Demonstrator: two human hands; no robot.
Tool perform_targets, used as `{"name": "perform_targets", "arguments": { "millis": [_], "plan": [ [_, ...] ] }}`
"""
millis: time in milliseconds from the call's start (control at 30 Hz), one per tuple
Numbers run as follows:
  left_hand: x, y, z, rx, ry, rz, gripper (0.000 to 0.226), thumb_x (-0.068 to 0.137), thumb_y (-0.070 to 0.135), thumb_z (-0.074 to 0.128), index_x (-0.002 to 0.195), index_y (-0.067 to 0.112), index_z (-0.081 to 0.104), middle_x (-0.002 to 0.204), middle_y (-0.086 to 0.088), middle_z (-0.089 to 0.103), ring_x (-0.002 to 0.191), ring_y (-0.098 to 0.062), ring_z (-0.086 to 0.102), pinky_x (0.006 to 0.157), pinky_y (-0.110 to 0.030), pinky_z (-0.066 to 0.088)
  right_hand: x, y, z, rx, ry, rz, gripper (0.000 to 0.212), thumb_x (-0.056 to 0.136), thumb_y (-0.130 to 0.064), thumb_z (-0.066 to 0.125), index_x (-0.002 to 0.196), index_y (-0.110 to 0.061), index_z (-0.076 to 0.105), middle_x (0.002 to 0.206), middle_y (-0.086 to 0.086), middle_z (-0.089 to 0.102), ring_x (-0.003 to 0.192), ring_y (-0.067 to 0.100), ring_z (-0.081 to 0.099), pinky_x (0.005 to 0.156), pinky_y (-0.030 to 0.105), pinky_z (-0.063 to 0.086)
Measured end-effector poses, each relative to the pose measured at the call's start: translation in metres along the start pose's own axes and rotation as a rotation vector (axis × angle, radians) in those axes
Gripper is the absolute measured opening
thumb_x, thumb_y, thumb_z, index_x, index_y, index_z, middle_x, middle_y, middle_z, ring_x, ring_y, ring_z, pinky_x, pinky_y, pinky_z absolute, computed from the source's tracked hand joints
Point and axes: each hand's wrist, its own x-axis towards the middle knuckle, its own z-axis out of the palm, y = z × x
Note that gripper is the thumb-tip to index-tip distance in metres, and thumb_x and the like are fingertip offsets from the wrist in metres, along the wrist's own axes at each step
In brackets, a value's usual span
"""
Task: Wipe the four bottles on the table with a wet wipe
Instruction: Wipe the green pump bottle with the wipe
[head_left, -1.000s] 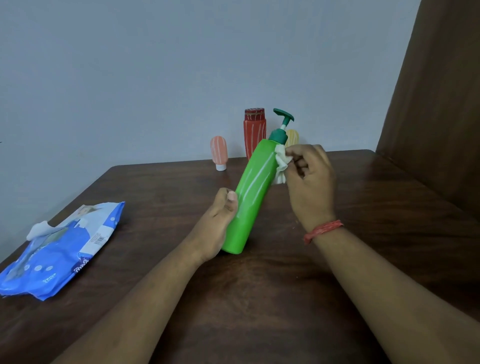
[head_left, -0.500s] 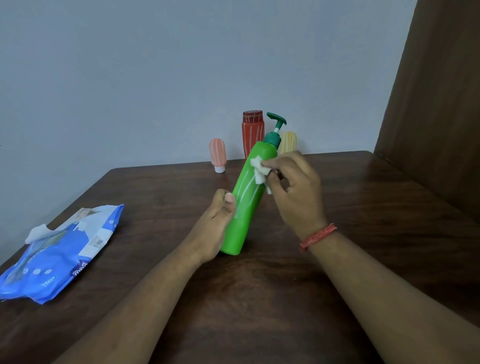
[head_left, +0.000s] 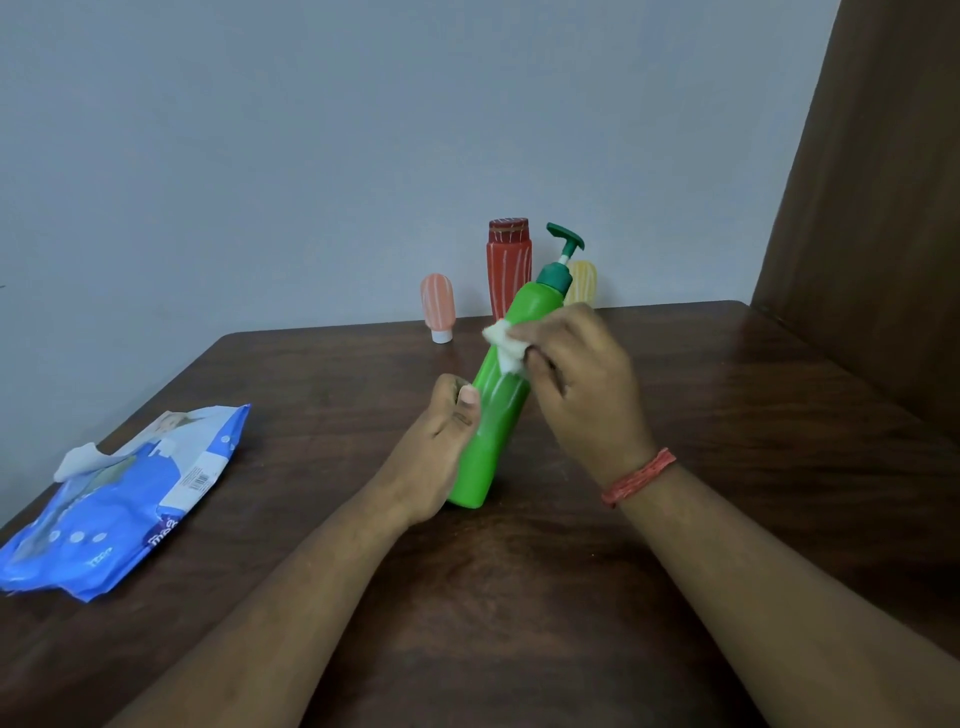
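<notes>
A tall green pump bottle (head_left: 491, 415) leans tilted with its base on the dark wooden table (head_left: 727, 415). My left hand (head_left: 436, 457) grips its lower half from the left. My right hand (head_left: 582, 384) pinches a crumpled white wet wipe (head_left: 505, 347) and presses it against the bottle's upper body. At the table's far edge stand a red bottle (head_left: 506, 265), a small pink bottle (head_left: 438, 306) on its white cap, and a yellow bottle (head_left: 584, 280) partly hidden behind the green one.
A blue wet wipe pack (head_left: 119, 499) lies near the left table edge with a wipe sticking out. A grey wall rises behind the table. A brown wooden panel (head_left: 872, 208) stands at the right.
My right hand has slid the wipe from the bottle's neck down and to the left across its upper body. The left hand keeps its hold on the bottle.
</notes>
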Motion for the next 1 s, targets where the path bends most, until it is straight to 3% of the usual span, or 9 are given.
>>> {"name": "perform_targets", "arguments": {
  "millis": [67,200,267,500,633,700,767,867,1000],
  "plan": [
    [0.0,-0.001,-0.001,-0.01,0.008,-0.006,0.056,0.09,0.071,0.022,0.098,0.02,0.043,0.082,-0.001,0.047,0.072,-0.008,0.046,0.067,-0.033,0.041,0.0,0.001,0.002,-0.023,-0.044,-0.055,0.019,0.091,-0.001,0.059,0.103,-0.001,0.073,0.094,0.01,0.06,0.084,0.018,0.057,0.073,0.031,0.052],
    [-0.001,0.0,0.001,0.042,-0.014,0.017,0.056,0.089,0.074,0.022,0.098,0.023,0.041,0.079,-0.003,0.047,0.07,-0.013,0.047,0.064,-0.039,0.041,0.007,0.012,-0.008,0.025,0.148,0.145,0.022,0.089,0.005,0.058,0.105,-0.004,0.071,0.101,0.001,0.054,0.088,0.009,0.053,0.077,0.016,0.044],
    [-0.001,0.0,0.002,0.08,-0.017,0.033,0.061,0.086,0.08,0.019,0.097,0.025,0.041,0.077,0.0,0.045,0.067,-0.009,0.044,0.062,-0.036,0.039,0.01,0.017,-0.013,0.032,0.189,0.183,0.026,0.088,0.008,0.057,0.107,-0.004,0.071,0.104,0.002,0.054,0.091,0.011,0.056,0.079,0.02,0.046],
    [-0.002,0.001,0.001,0.033,-0.015,0.032,0.062,0.087,0.081,0.021,0.099,0.023,0.041,0.078,-0.002,0.047,0.067,-0.011,0.047,0.06,-0.036,0.04,0.008,0.01,-0.009,0.058,0.039,0.068,0.024,0.091,0.003,0.062,0.11,-0.006,0.073,0.097,0.005,0.054,0.087,0.015,0.054,0.074,0.024,0.048],
    [-0.002,0.005,0.002,-0.053,0.032,0.006,0.055,0.091,0.064,0.021,0.099,0.013,0.04,0.079,-0.001,0.044,0.06,0.002,0.046,0.056,-0.016,0.043,0.0,0.004,0.002,0.025,-0.075,-0.095,0.025,0.09,0.003,0.061,0.109,-0.005,0.074,0.089,0.011,0.058,0.08,0.02,0.055,0.07,0.034,0.05],
    [-0.002,0.004,0.002,-0.039,0.026,-0.002,0.064,0.089,0.073,0.017,0.1,0.015,0.041,0.08,-0.009,0.047,0.067,-0.004,0.049,0.06,-0.023,0.046,0.0,0.005,0.003,0.016,-0.011,-0.026,0.023,0.091,0.002,0.059,0.107,-0.003,0.074,0.092,0.011,0.059,0.082,0.021,0.057,0.071,0.037,0.052],
    [0.0,-0.002,0.001,-0.045,0.029,-0.008,0.083,0.079,0.09,0.016,0.104,0.017,0.043,0.092,-0.026,0.055,0.078,-0.02,0.056,0.073,-0.047,0.054,-0.003,0.003,0.004,0.028,-0.001,0.028,0.023,0.09,0.005,0.061,0.107,-0.004,0.074,0.094,0.01,0.059,0.083,0.02,0.057,0.072,0.036,0.052],
    [0.002,-0.006,0.0,-0.144,0.05,-0.036,0.096,0.071,0.097,0.024,0.114,0.013,0.045,0.11,-0.031,0.058,0.095,-0.041,0.064,0.087,-0.061,0.052,-0.008,-0.001,0.008,0.068,-0.152,-0.097,0.022,0.091,-0.001,0.06,0.106,-0.007,0.074,0.09,0.009,0.058,0.081,0.019,0.056,0.07,0.035,0.051],
    [0.003,-0.004,0.001,-0.189,0.055,-0.076,0.084,0.084,0.078,0.019,0.118,0.006,0.046,0.115,-0.031,0.06,0.092,-0.031,0.067,0.08,-0.037,0.058,-0.006,0.004,0.009,0.059,-0.043,0.024,0.024,0.088,0.005,0.059,0.105,-0.004,0.074,0.091,0.01,0.058,0.081,0.02,0.057,0.07,0.038,0.051]
  ]
}}
